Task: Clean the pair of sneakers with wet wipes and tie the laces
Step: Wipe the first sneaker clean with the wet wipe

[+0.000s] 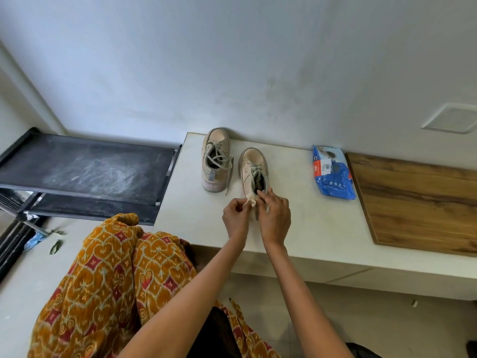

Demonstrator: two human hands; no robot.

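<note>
Two beige sneakers with grey laces stand on a white ledge [296, 223], toes toward the wall. The left sneaker [215, 161] stands untouched, its laces loose and one end trailing onto the ledge. The right sneaker [254, 167] is nearer me. At its heel, my left hand [236, 218] pinches a small crumpled wipe [251, 200] against the shoe. My right hand [275, 215] has its fingers at the heel collar, gripping the shoe. The heel itself is hidden behind my hands.
A blue pack of wet wipes [333, 174] lies right of the shoes. A wooden board [418, 202] covers the ledge's right end. A dusty black rack [85, 171] stands at left. My patterned orange clothing [111, 288] fills the lower left.
</note>
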